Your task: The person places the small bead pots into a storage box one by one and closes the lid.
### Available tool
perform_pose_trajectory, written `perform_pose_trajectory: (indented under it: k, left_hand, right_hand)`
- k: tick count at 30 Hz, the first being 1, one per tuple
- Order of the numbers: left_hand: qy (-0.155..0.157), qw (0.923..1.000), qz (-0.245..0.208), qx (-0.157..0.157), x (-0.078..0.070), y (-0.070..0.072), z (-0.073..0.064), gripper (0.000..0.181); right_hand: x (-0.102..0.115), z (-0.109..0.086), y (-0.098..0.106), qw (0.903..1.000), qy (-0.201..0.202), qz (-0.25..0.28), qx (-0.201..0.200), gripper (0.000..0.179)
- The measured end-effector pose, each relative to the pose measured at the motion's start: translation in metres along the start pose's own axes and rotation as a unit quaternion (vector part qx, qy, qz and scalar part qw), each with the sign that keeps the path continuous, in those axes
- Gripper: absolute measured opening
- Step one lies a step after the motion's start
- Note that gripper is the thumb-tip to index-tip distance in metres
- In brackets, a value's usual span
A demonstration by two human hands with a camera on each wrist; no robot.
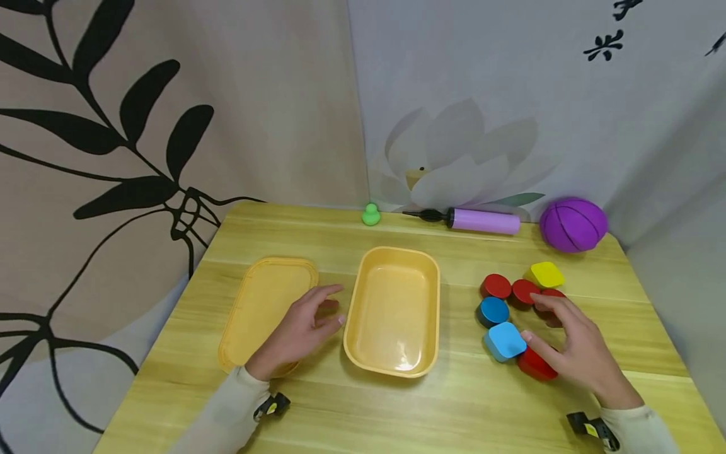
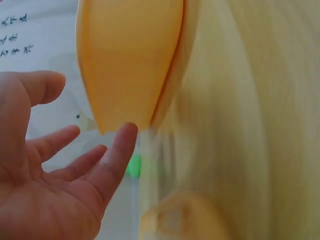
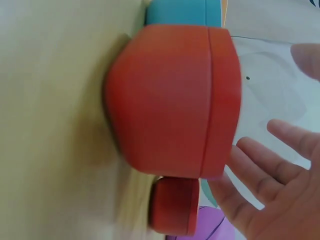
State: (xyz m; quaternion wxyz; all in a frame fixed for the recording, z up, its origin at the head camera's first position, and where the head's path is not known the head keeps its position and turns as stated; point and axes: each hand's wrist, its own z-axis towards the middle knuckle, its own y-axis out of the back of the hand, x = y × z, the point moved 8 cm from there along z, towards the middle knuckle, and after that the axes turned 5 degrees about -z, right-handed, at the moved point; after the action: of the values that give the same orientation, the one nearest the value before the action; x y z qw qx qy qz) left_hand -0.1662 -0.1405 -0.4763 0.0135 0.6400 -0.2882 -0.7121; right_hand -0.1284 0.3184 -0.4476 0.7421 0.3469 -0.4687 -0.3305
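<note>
My left hand hovers over a flat yellow-orange lid, fingers relaxed and pointing at an open yellow-orange plastic box. In the left wrist view, the box rises beyond the fingers, and nothing lies in the hand. My right hand is spread over a cluster of small lidded containers, holding none. Beneath its thumb is a red container, its lid seam visible in the right wrist view. A light blue square container, a dark blue round one and red round ones sit left of it.
A yellow square container stands behind the red ones. Along the table's back edge are a small green knobbed piece, a purple hand pump with a black nozzle, and a purple ball. Patterned cloth hangs behind the wooden table.
</note>
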Motion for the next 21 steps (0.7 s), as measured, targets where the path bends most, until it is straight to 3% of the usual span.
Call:
perform_pose_trajectory:
  k: [4,11,21]
  left_hand:
    - [0.02,0.998,-0.06,-0.007,0.003,-0.012,0.0,0.054]
    - [0.053,0.994,-0.093,-0.024,0.014,-0.026,-0.002,0.046]
    - [0.075,0.9861,-0.148,-0.001,0.016,-0.029,0.002,0.047]
  right_hand:
    - [-0.006,-0.009,-0.002,0.9985,-0.026,0.047,0.007,0.061]
    - [-0.024,-0.024,-0.016,0.9943,-0.071,0.057,0.056,0.056]
    - [-0.036,-0.04,-0.022,0.9826,-0.087,0.093,0.135,0.064]
